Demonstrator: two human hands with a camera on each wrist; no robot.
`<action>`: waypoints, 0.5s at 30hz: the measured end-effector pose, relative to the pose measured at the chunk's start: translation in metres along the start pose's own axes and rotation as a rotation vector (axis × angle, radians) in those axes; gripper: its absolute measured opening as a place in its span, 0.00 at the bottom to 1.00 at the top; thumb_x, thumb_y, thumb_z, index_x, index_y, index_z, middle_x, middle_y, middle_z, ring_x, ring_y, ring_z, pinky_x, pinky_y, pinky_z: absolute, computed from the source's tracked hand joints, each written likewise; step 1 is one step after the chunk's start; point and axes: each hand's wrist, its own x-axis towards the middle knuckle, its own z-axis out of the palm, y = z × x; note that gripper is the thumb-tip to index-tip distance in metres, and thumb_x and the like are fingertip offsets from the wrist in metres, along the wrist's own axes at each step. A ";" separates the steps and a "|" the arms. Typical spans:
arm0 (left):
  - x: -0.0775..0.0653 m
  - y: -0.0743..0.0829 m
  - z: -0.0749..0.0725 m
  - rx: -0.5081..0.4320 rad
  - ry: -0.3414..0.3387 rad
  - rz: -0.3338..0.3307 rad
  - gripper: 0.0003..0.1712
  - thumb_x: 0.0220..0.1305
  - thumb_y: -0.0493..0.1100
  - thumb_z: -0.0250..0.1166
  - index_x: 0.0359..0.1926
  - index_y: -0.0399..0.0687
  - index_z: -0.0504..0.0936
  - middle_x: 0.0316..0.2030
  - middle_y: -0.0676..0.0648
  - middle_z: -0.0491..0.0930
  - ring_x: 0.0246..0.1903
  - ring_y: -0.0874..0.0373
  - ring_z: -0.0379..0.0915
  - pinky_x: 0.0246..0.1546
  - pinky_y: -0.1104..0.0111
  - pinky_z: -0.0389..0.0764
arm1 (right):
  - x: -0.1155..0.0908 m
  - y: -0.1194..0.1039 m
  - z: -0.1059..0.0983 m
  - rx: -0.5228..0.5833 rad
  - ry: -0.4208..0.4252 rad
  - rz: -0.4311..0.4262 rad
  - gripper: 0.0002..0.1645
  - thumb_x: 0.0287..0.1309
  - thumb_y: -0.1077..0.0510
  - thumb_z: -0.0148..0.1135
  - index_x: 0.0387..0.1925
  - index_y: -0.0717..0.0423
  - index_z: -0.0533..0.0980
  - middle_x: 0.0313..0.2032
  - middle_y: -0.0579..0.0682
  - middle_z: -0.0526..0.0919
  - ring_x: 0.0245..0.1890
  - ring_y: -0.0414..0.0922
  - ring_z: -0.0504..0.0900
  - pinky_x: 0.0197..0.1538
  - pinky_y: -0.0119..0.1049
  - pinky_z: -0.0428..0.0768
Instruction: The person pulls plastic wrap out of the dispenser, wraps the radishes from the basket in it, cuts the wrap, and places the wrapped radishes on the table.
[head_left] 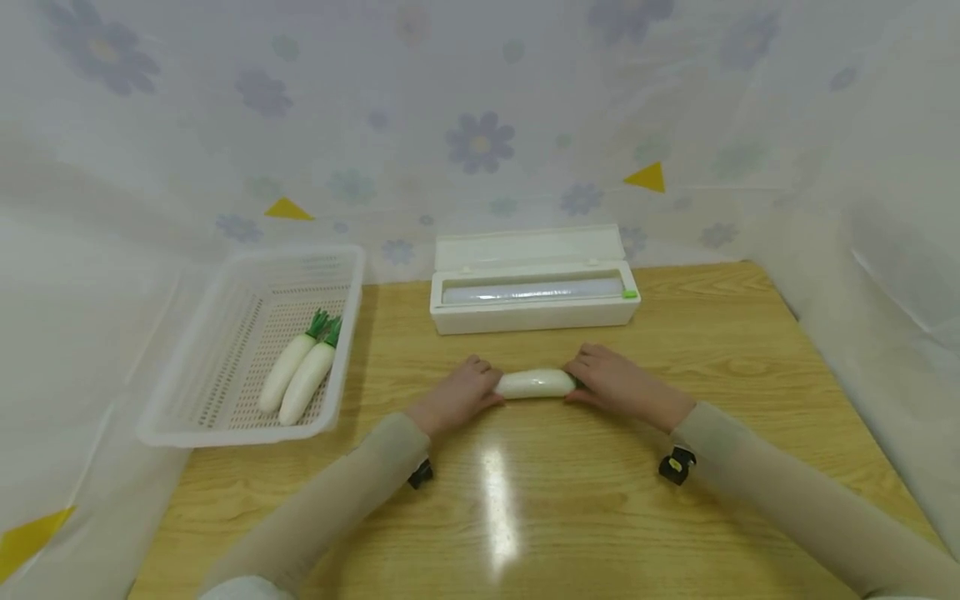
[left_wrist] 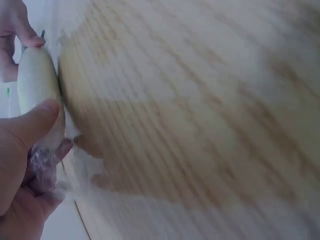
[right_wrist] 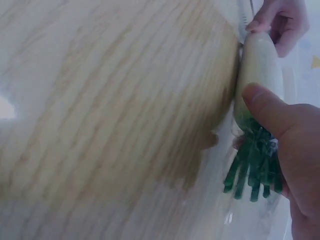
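White, smooth, film-wrapped radish (head_left: 536, 383) with short green stalks (right_wrist: 254, 170), held lengthwise between two bare hands over the pale-brown wood-grain table (head_left: 585, 517); whether its underside touches the wood, cannot tell. Stalks toward the right, narrower end toward the left.

Left hand (head_left: 456, 396): grasping the narrower end. Thumb (left_wrist: 37, 122) lies flat along the white flank; other fingers curl beneath, against a crumpled twist of clear plastic film (left_wrist: 42, 162) gathered just past the tip.

Right hand (head_left: 618, 385): grasping the stalk end. Thumb (right_wrist: 270, 110) presses the white body just short of the green; other fingers go behind and under, mostly hidden. Stalks fan out past the grip, film around their base. Middle of the radish bare of fingers, between the two hands.

Beyond the hands: long white box (head_left: 536, 319), lid raised, a shiny whitish film roll (head_left: 540, 290) inside. To the left, a white perforated plastic basket (head_left: 225, 437) with two white green-topped radishes (head_left: 307, 385) side by side.
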 end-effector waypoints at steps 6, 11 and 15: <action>-0.003 -0.008 0.001 -0.223 -0.036 0.026 0.25 0.74 0.49 0.66 0.63 0.38 0.78 0.52 0.41 0.84 0.52 0.49 0.79 0.57 0.57 0.80 | -0.006 0.006 -0.007 0.122 -0.012 -0.027 0.20 0.60 0.49 0.75 0.47 0.59 0.86 0.38 0.47 0.86 0.41 0.46 0.77 0.45 0.44 0.79; -0.003 -0.010 -0.001 -0.298 -0.008 -0.003 0.16 0.75 0.50 0.65 0.56 0.49 0.76 0.45 0.49 0.82 0.45 0.55 0.77 0.48 0.61 0.80 | -0.008 0.009 -0.009 0.172 -0.003 -0.004 0.21 0.62 0.52 0.74 0.52 0.61 0.86 0.41 0.49 0.83 0.44 0.48 0.76 0.49 0.47 0.77; -0.001 -0.012 -0.006 -0.192 0.029 0.024 0.14 0.75 0.49 0.65 0.53 0.47 0.80 0.41 0.49 0.83 0.40 0.55 0.74 0.44 0.61 0.77 | -0.005 0.012 -0.006 0.214 -0.012 0.057 0.24 0.65 0.53 0.72 0.56 0.64 0.82 0.38 0.47 0.82 0.41 0.45 0.76 0.45 0.44 0.77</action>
